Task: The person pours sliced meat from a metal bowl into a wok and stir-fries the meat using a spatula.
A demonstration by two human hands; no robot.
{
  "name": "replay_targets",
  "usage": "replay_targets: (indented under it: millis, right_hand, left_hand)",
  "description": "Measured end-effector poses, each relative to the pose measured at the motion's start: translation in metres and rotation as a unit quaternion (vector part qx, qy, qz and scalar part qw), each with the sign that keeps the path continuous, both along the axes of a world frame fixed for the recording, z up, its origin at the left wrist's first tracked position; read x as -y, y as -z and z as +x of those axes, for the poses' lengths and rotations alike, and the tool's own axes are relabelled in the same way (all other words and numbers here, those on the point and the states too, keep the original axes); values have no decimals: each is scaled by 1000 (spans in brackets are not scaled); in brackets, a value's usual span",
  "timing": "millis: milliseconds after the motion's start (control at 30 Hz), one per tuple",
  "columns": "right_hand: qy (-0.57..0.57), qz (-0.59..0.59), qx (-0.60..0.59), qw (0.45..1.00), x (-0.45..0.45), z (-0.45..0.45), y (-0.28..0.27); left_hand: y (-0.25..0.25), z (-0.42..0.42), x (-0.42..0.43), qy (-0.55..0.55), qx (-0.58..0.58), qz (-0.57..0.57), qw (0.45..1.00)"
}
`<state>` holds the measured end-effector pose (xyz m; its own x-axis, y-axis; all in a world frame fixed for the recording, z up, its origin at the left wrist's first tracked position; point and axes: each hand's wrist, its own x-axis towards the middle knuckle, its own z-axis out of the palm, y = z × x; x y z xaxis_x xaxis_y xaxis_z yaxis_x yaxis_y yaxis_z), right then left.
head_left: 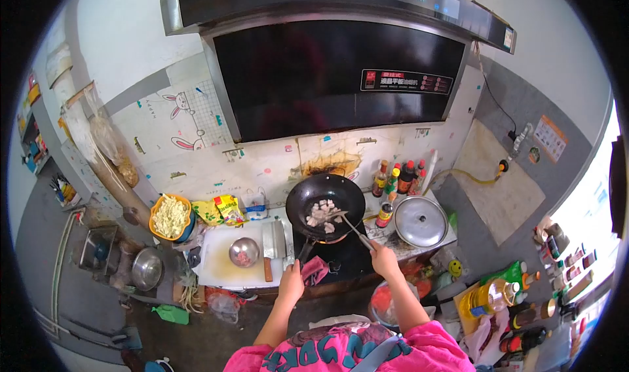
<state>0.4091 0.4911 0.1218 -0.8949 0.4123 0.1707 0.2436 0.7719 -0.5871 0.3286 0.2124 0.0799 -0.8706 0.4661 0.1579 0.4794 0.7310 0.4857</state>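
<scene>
**Both hands closed at the wok**

My left hand [290,285] grips the handle of the wok [301,204] on the stove [345,259], likely to steady it. My right hand [384,262] is closed round the spatula [357,231], whose blade touches the meat pieces [322,211] inside. The cleaver [276,238] lies flat beside the metal bowl [244,241], and the sauce bottles [407,175] stand right of the wok, probably for easy reach.
</scene>
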Motion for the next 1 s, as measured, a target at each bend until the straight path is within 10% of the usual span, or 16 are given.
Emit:
replay_targets:
  millis: [1000]
  right_hand:
    - [-14, 70, 32, 997, -5, 6, 13]
  left_hand:
    - [-2, 2, -2, -6, 10, -13, 1000]
